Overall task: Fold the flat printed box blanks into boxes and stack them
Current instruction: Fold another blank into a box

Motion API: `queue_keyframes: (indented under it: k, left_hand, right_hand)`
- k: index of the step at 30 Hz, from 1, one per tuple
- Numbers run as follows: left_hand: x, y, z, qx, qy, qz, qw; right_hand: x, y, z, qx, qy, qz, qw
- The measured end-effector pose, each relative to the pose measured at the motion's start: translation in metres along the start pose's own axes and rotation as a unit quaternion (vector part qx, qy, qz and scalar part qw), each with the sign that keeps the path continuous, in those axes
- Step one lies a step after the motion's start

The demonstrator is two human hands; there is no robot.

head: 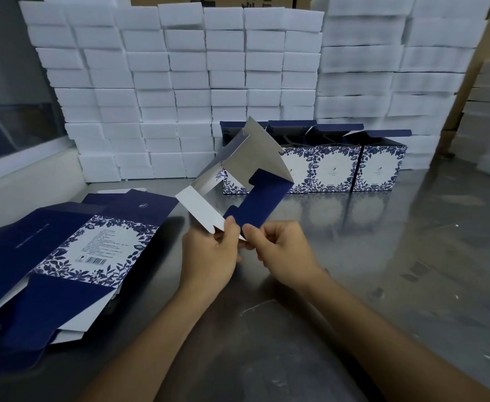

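Just above the fingers, lifted off the surface, a partly opened box blank (238,175) shows its white inside and navy outer flaps. The left hand (209,256) pinches the white bottom flap between thumb and fingers, and the right hand (281,250) pinches the navy tabbed flap beside it, thumbs nearly touching. To the left of the fingers lies a loose pile of flat blanks (64,256); the top one bears a blue floral border, a block of small print too fine to read, a barcode and a small white emblem on its navy panel. Beyond the fingers, a row of folded boxes (339,166) stands with lids up, each front carrying the same floral frame and a tiny logo that cannot be read. The surface (382,271) is grey, glossy metal, scuffed and reflective. Behind everything rise stacked white foam blocks (194,82), with brown cardboard (209,0) at the top edge.
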State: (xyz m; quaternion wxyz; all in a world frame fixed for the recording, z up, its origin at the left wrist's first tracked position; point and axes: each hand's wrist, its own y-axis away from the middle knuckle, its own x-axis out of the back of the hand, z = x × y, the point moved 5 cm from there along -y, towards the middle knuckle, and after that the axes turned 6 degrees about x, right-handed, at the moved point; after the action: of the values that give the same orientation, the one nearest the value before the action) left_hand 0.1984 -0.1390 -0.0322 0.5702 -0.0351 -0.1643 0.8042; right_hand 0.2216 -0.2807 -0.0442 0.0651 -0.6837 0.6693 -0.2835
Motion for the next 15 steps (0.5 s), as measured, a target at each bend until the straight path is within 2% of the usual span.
queue_keyframes:
  k: [4, 9, 15]
  left_hand:
    - [0.001, -0.001, 0.001, -0.001, -0.019, 0.009, 1.000]
    - [0.003, -0.002, 0.002, 0.002, 0.004, 0.018, 1.000]
    - [-0.002, 0.000, 0.000, 0.001, -0.003, -0.017, 1.000]
  right_hand:
    - [0.001, 0.000, 0.001, -0.018, -0.059, 0.019, 0.998]
    - [0.019, -0.005, 0.002, -0.047, -0.104, 0.090, 0.989]
    - [0.028, -0.007, 0.001, -0.059, -0.085, 0.108, 0.989]
